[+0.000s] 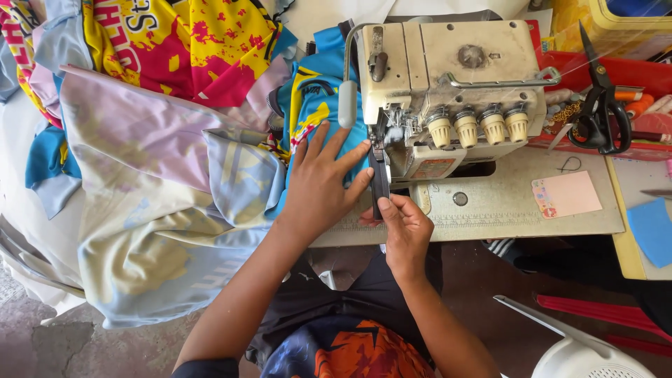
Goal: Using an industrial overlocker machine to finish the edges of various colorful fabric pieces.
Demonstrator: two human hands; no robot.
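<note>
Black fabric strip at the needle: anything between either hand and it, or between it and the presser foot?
Nothing visible. The right hand already pinches the narrow black fabric strip; the left hand lies flat on the blue printed fabric beside it. The strip runs straight up under the cream overlock sewing machine.

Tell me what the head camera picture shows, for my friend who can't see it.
A person's left hand presses blue fabric flat beside a cream sewing machine, while the right hand pinches a dark strip under its needle area. Colourful garments pile at left; black scissors lie at right.
</note>
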